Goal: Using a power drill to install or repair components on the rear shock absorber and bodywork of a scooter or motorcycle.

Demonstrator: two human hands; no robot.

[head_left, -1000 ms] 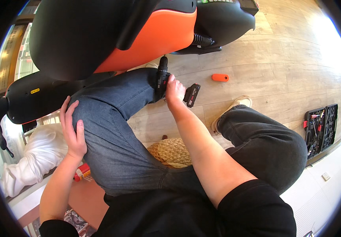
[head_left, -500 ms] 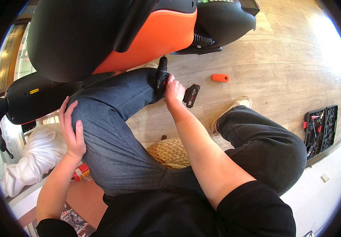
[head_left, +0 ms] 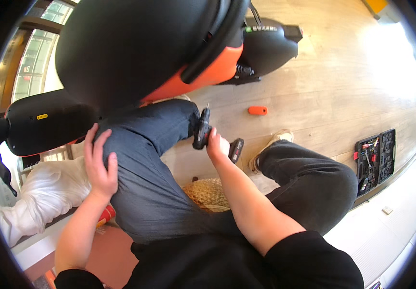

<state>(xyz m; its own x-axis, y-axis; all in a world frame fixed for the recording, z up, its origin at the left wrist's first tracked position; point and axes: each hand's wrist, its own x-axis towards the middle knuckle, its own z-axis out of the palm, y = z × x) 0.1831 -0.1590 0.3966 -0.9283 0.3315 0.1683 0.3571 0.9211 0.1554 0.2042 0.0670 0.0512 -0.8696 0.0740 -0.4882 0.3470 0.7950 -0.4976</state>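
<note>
In my right hand [head_left: 217, 144] is a black cordless drill [head_left: 202, 130], its fingers wrapped round the handle. The battery end [head_left: 237, 150] sticks out to the right of the fist. A thin bit [head_left: 207, 107] points away from me, apart from the scooter's orange side panel [head_left: 220, 67]. The scooter's large black seat [head_left: 135, 48] hangs over the upper left. My left hand [head_left: 103, 164] lies open on my left knee, fingers stretched out, holding nothing. An orange oblong piece [head_left: 258, 111] lies on the floor beyond the drill.
An opened black tool case [head_left: 375, 164] with several tools lies on the wooden floor [head_left: 323, 96] to the right. Beneath me is a woven straw seat [head_left: 208, 193]. White cloth [head_left: 53, 185] is bundled at the left, below the scooter's black front part [head_left: 49, 120].
The drill has come back toward me, away from the orange panel, and its bit now shows. My left hand stays on the knee. The whole view has shifted a little.
</note>
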